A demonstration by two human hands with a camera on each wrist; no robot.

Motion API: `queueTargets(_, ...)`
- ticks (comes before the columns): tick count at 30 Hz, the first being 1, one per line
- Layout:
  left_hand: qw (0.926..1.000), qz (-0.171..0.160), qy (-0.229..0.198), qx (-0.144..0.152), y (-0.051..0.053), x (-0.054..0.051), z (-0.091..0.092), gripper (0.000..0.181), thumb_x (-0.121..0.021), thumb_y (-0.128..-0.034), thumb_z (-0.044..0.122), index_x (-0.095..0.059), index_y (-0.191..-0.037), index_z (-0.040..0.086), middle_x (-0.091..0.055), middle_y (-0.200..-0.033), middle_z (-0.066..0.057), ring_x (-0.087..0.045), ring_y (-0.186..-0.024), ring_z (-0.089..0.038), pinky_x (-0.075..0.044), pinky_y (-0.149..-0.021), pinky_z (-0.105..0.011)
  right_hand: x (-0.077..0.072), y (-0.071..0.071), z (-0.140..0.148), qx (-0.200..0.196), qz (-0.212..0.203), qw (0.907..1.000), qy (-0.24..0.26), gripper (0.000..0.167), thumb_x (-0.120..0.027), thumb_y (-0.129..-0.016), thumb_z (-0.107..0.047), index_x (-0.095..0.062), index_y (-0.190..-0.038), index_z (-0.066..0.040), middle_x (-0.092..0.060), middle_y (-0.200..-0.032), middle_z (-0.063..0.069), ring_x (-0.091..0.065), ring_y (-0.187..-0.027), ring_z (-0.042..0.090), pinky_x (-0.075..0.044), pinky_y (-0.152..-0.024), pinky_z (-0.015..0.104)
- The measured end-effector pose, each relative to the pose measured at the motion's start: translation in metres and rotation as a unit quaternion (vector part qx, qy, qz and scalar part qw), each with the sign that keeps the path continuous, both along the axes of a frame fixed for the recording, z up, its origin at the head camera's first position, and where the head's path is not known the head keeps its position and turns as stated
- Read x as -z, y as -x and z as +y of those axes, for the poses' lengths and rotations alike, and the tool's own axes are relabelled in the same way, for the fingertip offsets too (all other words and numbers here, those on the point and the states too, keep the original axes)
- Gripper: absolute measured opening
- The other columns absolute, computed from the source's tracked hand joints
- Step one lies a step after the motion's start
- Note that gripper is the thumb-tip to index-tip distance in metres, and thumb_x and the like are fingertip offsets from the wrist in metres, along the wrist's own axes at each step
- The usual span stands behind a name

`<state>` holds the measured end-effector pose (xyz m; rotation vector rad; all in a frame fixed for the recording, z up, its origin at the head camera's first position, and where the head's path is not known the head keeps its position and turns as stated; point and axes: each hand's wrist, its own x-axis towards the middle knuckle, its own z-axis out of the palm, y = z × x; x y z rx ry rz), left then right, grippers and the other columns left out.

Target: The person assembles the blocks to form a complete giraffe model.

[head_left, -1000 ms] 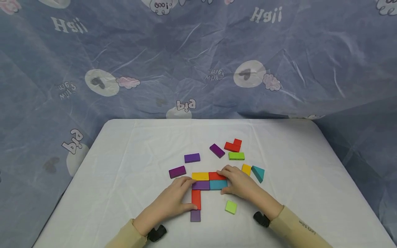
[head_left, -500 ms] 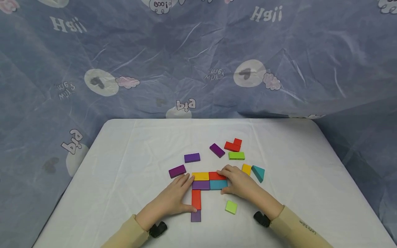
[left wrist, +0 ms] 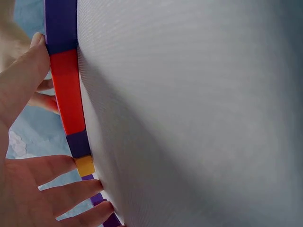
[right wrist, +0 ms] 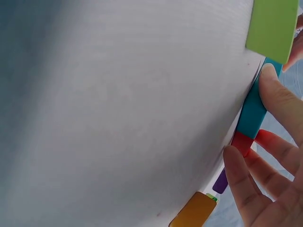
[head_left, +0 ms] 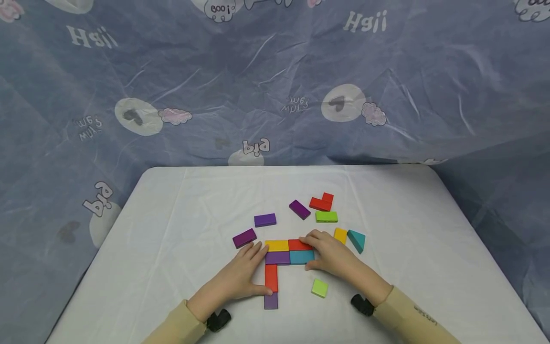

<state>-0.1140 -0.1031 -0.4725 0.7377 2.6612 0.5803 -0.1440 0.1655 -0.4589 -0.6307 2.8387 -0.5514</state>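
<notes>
Wooden blocks lie joined flat on the tablecloth in the head view: a yellow block (head_left: 277,245) and red block (head_left: 296,245) above a purple block (head_left: 277,258) and teal block (head_left: 301,257). An upright red block (head_left: 271,277) and a smaller purple block (head_left: 270,301) run down from the left end. My left hand (head_left: 236,277) has its fingers fairly straight, index at the yellow block's left end, thumb by the lower red-purple seam. My right hand (head_left: 333,253) spans the right end, thumb against the teal block (right wrist: 252,111), fingers at the red block (right wrist: 242,143).
Around the shape lie loose blocks: several purple ones such as one purple block (head_left: 265,220), a red pair (head_left: 321,204), a green bar (head_left: 326,217), a yellow block (head_left: 340,235), a teal triangle (head_left: 357,241) and a green square (head_left: 319,288). A patterned cloth (head_left: 215,95) hangs behind.
The left index finger has shifted slightly left, from over the purple-yellow seam to the yellow block's end. The right hand stays in place, and the blocks keep their arrangement.
</notes>
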Motion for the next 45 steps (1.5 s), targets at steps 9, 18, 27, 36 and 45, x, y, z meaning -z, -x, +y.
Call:
queueTargets(9, 0.9999, 0.011, 0.003, -0.008, -0.001, 0.003, 0.000, 0.105, -0.076, -0.0746, 0.061, -0.032, -0.154, 0.009, -0.031, -0.159, -0.016, -0.023, -0.147, -0.043, -0.037, -0.110, -0.058, -0.003, 0.001, 0.008, 0.031, -0.045, 0.9981, 0.027, 0.072, -0.086, -0.074, -0.035, -0.058, -0.138, -0.017, -0.056, -0.135, 0.006, -0.056, -0.118, 0.024, -0.056, -0.092, 0.041)
queueTargets(18, 0.9998, 0.017, 0.002, -0.007, -0.001, 0.004, -0.001, 0.105, -0.075, -0.0741, 0.063, -0.033, -0.154, 0.010, -0.031, -0.159, -0.016, -0.022, -0.147, -0.043, -0.037, -0.110, -0.060, -0.012, 0.000, 0.042, 0.105, 0.042, 0.9932, 0.027, 0.053, -0.081, -0.081, -0.026, -0.064, -0.127, -0.005, -0.062, -0.117, 0.012, -0.059, -0.093, 0.022, -0.057, -0.080, 0.040)
queueTargets(27, 0.9999, 0.014, -0.002, -0.005, -0.001, 0.002, -0.002, 0.105, -0.077, -0.0745, 0.061, -0.033, -0.154, 0.008, -0.031, -0.159, -0.017, -0.021, -0.147, -0.046, -0.021, -0.117, -0.064, -0.008, 0.000, 0.048, 0.180, 0.068, 0.9811, -0.019, 0.051, -0.079, -0.083, -0.023, -0.063, -0.121, 0.006, -0.060, -0.105, 0.021, -0.055, -0.069, 0.022, -0.054, -0.065, 0.034)
queueTargets(36, 1.0000, 0.006, -0.001, -0.003, 0.000, 0.000, -0.001, 0.104, -0.076, -0.0750, 0.062, -0.032, -0.154, 0.009, -0.030, -0.159, -0.017, -0.020, -0.147, -0.045, -0.020, -0.115, -0.068, -0.010, 0.001, 0.048, 0.141, -0.029, 0.9886, -0.045, 0.067, -0.082, -0.079, -0.017, -0.054, -0.135, 0.007, -0.056, -0.133, 0.024, -0.059, -0.115, 0.038, -0.050, -0.098, 0.053)
queueTargets(45, 0.9999, 0.010, 0.009, -0.004, 0.001, 0.002, -0.001, 0.105, -0.075, -0.0744, 0.064, -0.032, -0.154, 0.010, -0.031, -0.159, -0.016, -0.022, -0.147, -0.044, -0.021, -0.113, -0.069, -0.009, -0.012, 0.048, 0.112, -0.021, 0.9934, -0.017, 0.064, -0.084, -0.076, -0.012, -0.059, -0.132, 0.003, -0.060, -0.129, 0.019, -0.056, -0.117, 0.037, -0.050, -0.098, 0.052)
